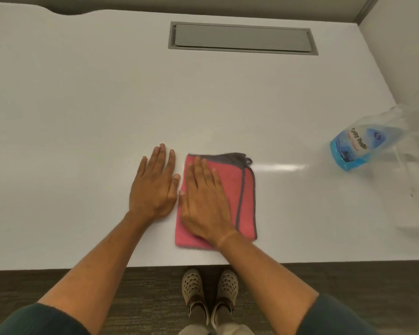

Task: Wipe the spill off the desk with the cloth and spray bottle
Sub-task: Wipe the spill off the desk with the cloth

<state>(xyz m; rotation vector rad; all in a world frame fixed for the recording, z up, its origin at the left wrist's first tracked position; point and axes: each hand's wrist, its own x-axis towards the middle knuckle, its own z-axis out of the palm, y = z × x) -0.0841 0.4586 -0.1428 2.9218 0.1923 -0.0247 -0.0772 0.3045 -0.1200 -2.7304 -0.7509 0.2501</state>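
Observation:
A folded pink cloth with a grey border lies flat on the white desk, near its front edge. My right hand rests palm down on the cloth's left half, fingers straight and together. My left hand lies flat on the bare desk just left of the cloth, holding nothing. A clear spray bottle with blue liquid and a blue label stands at the right side of the desk, apart from both hands. I cannot make out a spill on the surface.
A grey cable hatch is set into the desk at the back. A wall or partition borders the desk on the right. The desk's front edge runs just above my shoes on the dark carpet.

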